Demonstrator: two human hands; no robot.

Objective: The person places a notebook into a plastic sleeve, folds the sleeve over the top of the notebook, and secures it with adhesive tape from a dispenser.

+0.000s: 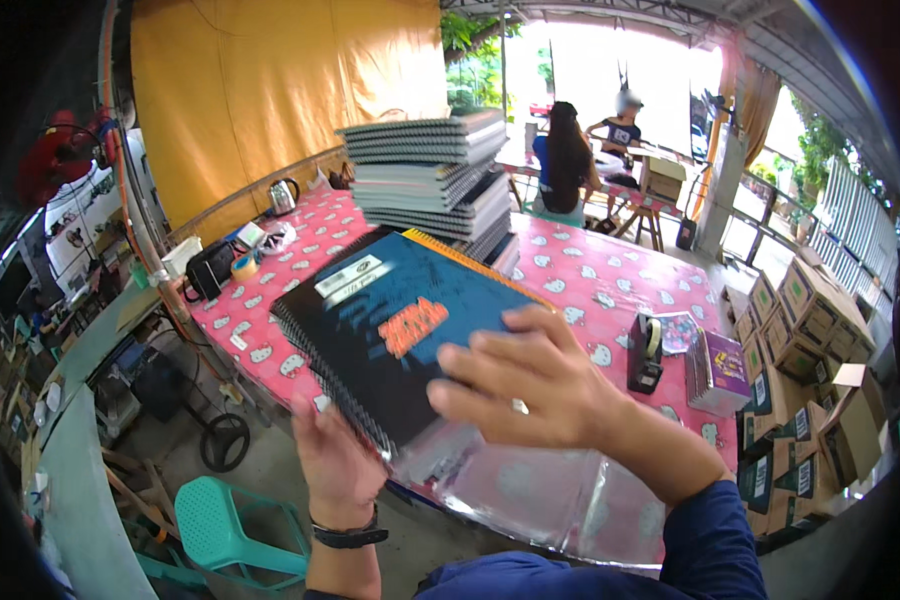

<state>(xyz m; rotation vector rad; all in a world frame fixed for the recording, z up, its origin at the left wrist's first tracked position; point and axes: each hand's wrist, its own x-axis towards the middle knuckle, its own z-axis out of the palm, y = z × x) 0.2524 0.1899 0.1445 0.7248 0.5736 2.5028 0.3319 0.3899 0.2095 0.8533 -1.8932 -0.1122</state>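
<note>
A spiral-bound notebook point(365, 385) with a black and blue cover, orange print and a white label is tilted over the near part of the table. My left hand point(338, 455) grips its near left corner from below. My right hand point(535, 385) is over the cover's right side, fingers stretched and slightly apart; whether they touch it I cannot tell. An orange spiral point(470, 262) shows along the far edge, perhaps from a second notebook underneath. Just behind stands a tall stack of spiral notebooks point(425, 190). Clear plastic point(530, 490) lies on the table below my right forearm.
On the pink patterned table point(610, 290), a black tape dispenser point(646, 355) and a purple-topped pile point(718, 370) sit at right. A black bag point(210, 270) and a kettle point(283, 196) are far left. Cardboard boxes point(800, 320) line the right; a green stool point(215, 520) stands left.
</note>
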